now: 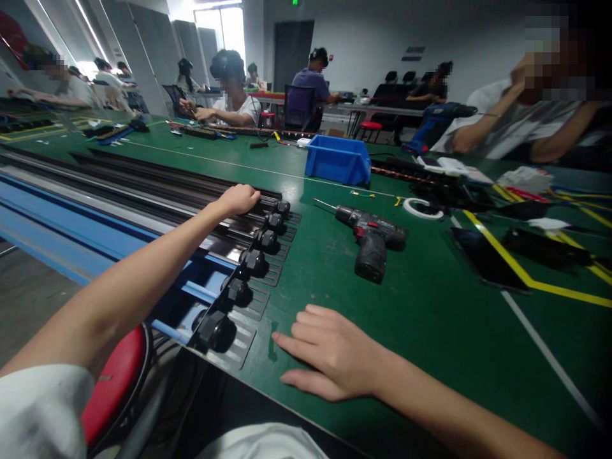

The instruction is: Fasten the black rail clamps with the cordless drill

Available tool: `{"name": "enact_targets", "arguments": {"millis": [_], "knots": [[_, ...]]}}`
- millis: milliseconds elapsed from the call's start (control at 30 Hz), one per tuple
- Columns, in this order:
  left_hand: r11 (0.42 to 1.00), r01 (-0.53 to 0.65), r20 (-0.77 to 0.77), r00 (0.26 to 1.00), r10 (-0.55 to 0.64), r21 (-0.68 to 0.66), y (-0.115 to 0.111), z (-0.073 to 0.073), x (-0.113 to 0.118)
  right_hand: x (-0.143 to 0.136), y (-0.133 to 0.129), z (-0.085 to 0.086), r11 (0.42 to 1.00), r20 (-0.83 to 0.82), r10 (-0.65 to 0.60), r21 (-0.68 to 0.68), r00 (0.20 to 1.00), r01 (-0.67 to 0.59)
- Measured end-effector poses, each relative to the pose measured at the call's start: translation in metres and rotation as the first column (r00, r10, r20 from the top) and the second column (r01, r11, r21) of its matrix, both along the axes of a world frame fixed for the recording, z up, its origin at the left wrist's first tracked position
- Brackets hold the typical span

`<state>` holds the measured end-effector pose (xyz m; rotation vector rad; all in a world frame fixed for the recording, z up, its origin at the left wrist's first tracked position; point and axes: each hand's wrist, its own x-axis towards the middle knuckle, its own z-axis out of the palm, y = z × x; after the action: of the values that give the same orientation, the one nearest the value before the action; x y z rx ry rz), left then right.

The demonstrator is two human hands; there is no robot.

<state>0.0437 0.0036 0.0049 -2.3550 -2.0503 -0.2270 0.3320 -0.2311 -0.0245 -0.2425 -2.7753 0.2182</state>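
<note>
Long black rails [191,185] lie side by side on the left, their ends fitted with black cable glands [253,262] and flat slotted metal plates [255,303]. My left hand [240,199] rests on top of the farther rails near their ends, its fingertips curled over the edge and partly hidden. On the green table [287,280], my right hand [329,354] lies palm down with thumb and forefinger apart, holding nothing. A black cordless drill [370,236] lies on its side beyond my right hand, its bit pointing left.
Behind the drill stands a blue bin [338,159]. A white tape ring [423,208], a dark flat panel [490,258] and a blue drill [437,121] are to the right. A red stool [117,382] is below the table edge. People sit across the table.
</note>
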Motion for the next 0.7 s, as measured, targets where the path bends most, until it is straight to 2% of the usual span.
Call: {"name": "enact_targets", "arguments": {"millis": [167,267,533,700], "knots": [[1.000,-0.001,0.005,1.000,0.001,0.004,-0.0017,0.0010,0.0008,-0.0009,-0.0006,-0.0001,0.993,0.043,-0.112,-0.028,0.993,0.113],[1.000,-0.003,0.005,1.000,0.003,0.004,-0.0015,0.0006,0.0004,-0.0018,-0.0004,0.0008,0.991,0.069,-0.123,-0.043,0.990,0.126],[1.000,0.000,-0.007,1.000,0.000,0.007,0.0009,-0.0013,-0.0005,-0.0028,0.0017,0.0027,0.993,0.059,0.112,-0.045,0.992,-0.110],[1.000,-0.009,-0.001,1.000,0.009,-0.002,0.0023,-0.0018,-0.0009,-0.0032,-0.0015,0.0013,0.981,0.022,0.189,-0.044,0.982,-0.187]]}}
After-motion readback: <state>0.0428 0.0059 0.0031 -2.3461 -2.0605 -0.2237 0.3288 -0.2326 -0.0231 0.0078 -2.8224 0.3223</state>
